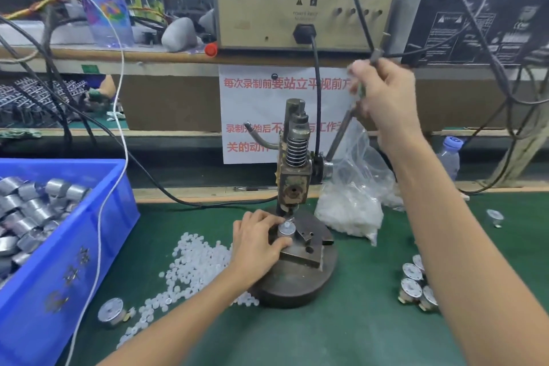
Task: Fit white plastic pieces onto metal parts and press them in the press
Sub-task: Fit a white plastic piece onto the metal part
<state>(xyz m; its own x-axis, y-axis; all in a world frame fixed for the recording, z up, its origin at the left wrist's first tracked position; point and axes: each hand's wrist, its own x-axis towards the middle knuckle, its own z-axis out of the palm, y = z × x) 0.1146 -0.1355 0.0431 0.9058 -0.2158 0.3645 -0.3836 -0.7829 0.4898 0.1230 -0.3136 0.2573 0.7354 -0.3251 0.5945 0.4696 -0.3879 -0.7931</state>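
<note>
- Head view: the press [294, 157] stands mid-frame on its round dark base [297, 285], which sits on the green surface [341, 330].
- The left hand [258, 242] rests on the base. Its fingers and thumb are curled round a metal part [285, 235] seated in the fixture block under the ram.
- A white plastic piece [286, 225] sits on top of that metal part, just below the ram, and looks fitted but not yet pressed.
- The right hand [386, 104] is raised, with its fingers closed round the upper end of the lever [341, 134]. The hand is blurred, so the exact hold is hard to read.
- The lever slants up and to the right and the ram looks high, so I judge the pressing stroke is about to start or only just begun.
- The next move seems to be to pull the lever down while the left hand steadies the part. The fingertips lie close to the ram's path, so they would need to stay off the top of the part.
- Stock is close by: loose white pieces [193, 258] just left of the base, a clear bag [350, 211] of more to its right, and a blue crate [59, 261] of metal parts at far left.
- A small cluster of parts [416, 285] lies near the right forearm, probably finished ones.
</note>
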